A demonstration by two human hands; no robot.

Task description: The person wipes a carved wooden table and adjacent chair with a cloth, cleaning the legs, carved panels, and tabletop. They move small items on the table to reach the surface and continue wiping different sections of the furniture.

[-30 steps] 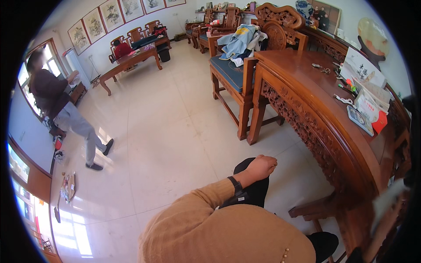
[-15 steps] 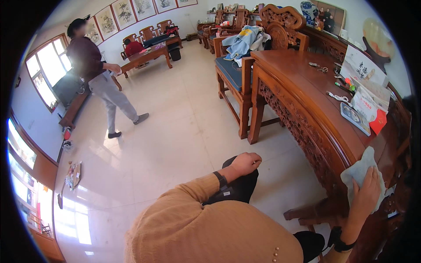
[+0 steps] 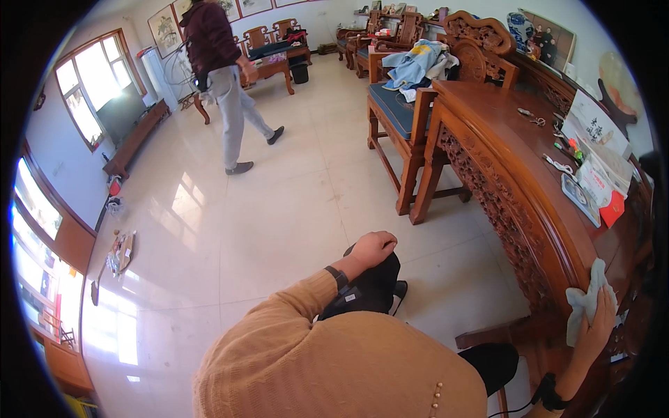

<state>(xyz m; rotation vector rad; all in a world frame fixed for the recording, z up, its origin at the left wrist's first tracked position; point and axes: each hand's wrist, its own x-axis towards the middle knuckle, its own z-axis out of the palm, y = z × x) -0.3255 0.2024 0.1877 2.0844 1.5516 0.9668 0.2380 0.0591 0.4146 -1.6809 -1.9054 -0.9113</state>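
Pale grey-green cloth (image 3: 592, 303): lies crumpled at the front edge of the reddish-brown carved wooden surface (image 3: 481, 118), at the near end, beneath the right hand (image 3: 601, 326). Right hand: pressed onto cloth, with fingers stretched out side by side and thumb apart; cannot tell if any fold is pinched. Left hand (image 3: 374, 249): rests at the black-trousered knee (image 3: 369, 289), well apart from cloth, with fingers curled inward to the palm.

On the surface, beyond the cloth: flat pale-blue rectangular item (image 3: 580, 200) just beside a bright red paper packet (image 3: 613, 207); farther along, white cable (image 3: 557, 165) and small metal keys (image 3: 536, 121). Past the far end of the surface: carved wooden armchair with dark blue seat cushion (image 3: 397, 110), piled with light blue clothing (image 3: 416, 64). Across the glossy cream tiled floor (image 3: 279, 216): another person in dark maroon top and grey trousers (image 3: 233, 104), upright with legs apart, well away from both hands.
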